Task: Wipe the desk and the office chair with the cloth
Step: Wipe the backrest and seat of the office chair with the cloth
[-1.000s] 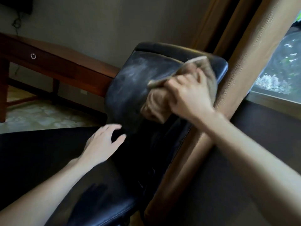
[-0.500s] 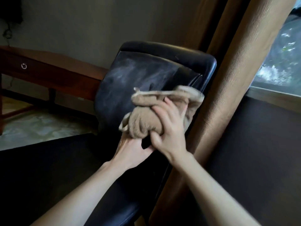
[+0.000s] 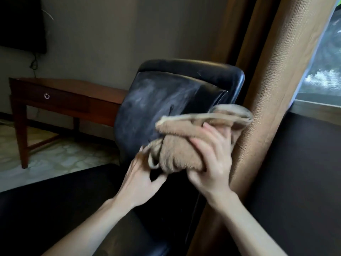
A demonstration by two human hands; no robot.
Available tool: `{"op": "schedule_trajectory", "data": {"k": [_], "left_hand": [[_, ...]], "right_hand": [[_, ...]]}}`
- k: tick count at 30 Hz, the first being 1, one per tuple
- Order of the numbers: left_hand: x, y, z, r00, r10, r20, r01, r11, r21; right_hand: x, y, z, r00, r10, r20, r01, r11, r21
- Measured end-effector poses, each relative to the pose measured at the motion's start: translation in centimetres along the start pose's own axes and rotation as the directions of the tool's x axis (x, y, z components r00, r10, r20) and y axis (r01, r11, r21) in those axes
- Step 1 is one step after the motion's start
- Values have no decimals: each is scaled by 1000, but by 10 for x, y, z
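A black leather office chair (image 3: 166, 100) stands in front of me, its backrest streaked with grey dust. A bunched tan cloth (image 3: 186, 146) hangs in front of the lower backrest. My right hand (image 3: 210, 163) grips the cloth from the right, fingers curled into it. My left hand (image 3: 142, 176) is at the cloth's lower left edge, fingertips touching or pinching its loose corner; motion blur hides the exact grip. The wooden desk (image 3: 77, 97) with a ring-pull drawer stands against the wall at the left.
A brown curtain (image 3: 273, 89) hangs just right of the chair, almost touching the cloth. A window (image 3: 324, 71) is at the far right. A dark surface (image 3: 46, 200) fills the lower left. Pale patterned floor (image 3: 55, 159) lies under the desk.
My right hand brought the cloth down from the top of the backrest to its lower part. My left hand rose from the seat to meet the cloth's lower edge.
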State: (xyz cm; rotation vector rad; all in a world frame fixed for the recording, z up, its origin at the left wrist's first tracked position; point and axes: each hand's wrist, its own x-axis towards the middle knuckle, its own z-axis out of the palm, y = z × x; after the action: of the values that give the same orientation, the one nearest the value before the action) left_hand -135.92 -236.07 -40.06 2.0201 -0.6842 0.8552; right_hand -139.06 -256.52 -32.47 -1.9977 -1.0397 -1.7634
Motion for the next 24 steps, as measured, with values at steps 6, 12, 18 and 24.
{"op": "schedule_trajectory", "data": {"k": [6, 12, 18, 24], "left_hand": [[19, 18, 2, 983, -183, -28, 179, 978, -107], [1, 21, 12, 976, -216, -19, 206, 951, -231], [-30, -1, 13, 975, -211, 64, 215, 974, -72], [-8, 4, 0, 985, -141, -104, 126, 983, -136]], "right_hand": [[0, 16, 7, 997, 75, -34, -81, 967, -240], [-116, -44, 23, 920, 392, 11, -385, 908, -167], [-155, -74, 6, 838, 531, 128, -528, 847, -56], [-58, -44, -39, 935, 329, -129, -331, 944, 12]]}}
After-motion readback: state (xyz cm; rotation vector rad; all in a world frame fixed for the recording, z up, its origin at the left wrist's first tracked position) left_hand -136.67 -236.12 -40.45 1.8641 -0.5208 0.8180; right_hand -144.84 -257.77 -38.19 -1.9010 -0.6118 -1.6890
